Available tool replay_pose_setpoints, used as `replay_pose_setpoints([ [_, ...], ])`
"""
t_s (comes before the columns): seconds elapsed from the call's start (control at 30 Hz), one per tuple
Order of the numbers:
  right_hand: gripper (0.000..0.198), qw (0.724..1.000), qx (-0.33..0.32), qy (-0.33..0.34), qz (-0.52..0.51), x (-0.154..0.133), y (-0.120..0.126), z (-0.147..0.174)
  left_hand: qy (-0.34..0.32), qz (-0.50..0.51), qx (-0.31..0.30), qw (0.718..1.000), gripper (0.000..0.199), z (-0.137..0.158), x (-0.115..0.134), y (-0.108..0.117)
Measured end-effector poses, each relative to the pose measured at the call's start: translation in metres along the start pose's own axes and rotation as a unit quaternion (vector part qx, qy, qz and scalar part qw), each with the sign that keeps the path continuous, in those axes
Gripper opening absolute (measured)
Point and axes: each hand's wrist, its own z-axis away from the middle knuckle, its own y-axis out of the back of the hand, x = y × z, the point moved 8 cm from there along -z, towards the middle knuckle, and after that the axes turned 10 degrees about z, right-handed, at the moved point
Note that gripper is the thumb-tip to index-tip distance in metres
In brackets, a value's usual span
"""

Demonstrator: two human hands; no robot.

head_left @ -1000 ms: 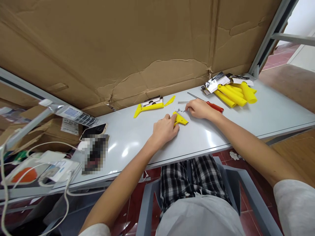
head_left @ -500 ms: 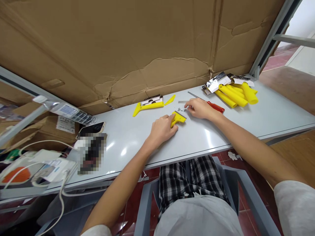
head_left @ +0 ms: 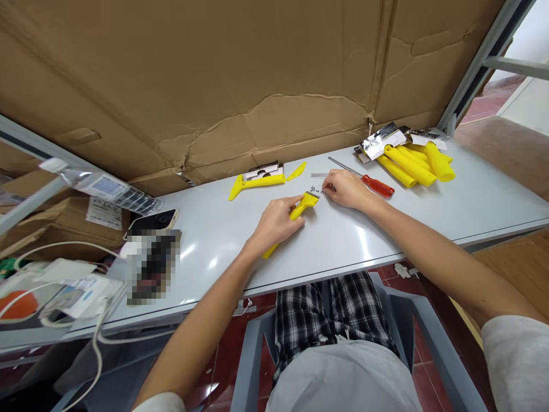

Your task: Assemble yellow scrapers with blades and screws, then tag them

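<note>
My left hand (head_left: 278, 220) is closed around the handle of a yellow scraper (head_left: 305, 203), its metal blade edge pointing away to the upper right. Part of the handle comes out below the palm. My right hand (head_left: 343, 187) rests on the table with its fingertips drawn together beside several small screws (head_left: 314, 189). A dark speck shows at those fingertips, too small to make out. Just beyond them lies a thin metal blade (head_left: 318, 175). Behind the right hand is a screwdriver (head_left: 377, 186) with a red handle.
Another yellow scraper (head_left: 261, 182) and a loose yellow piece (head_left: 296, 171) lie by the cardboard (head_left: 274, 68) at the back. Several yellow handles (head_left: 414, 166) with packaging are piled right. At left are a plastic bottle (head_left: 107, 187), a phone (head_left: 152, 222) and white cables (head_left: 99, 343).
My left hand has turned the scraper, so more of its handle shows and its blade has shifted slightly left. My right hand has stayed nearly in place by the screws.
</note>
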Motion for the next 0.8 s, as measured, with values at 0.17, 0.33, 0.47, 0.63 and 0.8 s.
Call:
replay_pose_setpoints([
  [0.17,0.029,0.997,0.037,0.010,-0.073,-0.002,0.005,-0.001,0.019,0.057,0.012,0.998,0.071,-0.002,-0.004,0.008],
  [0.33,0.030,0.945,0.068,0.053,-0.315,-0.015,0.012,-0.001,0.015,0.193,0.013,0.981,0.026,-0.002,-0.002,0.009],
  [0.47,0.048,0.903,0.066,0.086,-0.416,-0.022,0.014,-0.001,0.086,0.406,-0.031,0.909,0.020,0.000,-0.009,-0.009],
  [0.63,0.066,0.874,0.042,0.077,-0.479,-0.021,0.008,-0.002,0.099,0.560,-0.039,0.821,0.031,-0.003,-0.011,-0.016],
  [0.8,0.070,0.863,0.027,0.077,-0.499,-0.025,0.005,-0.002,0.094,0.617,-0.057,0.779,0.032,-0.003,-0.011,-0.018],
])
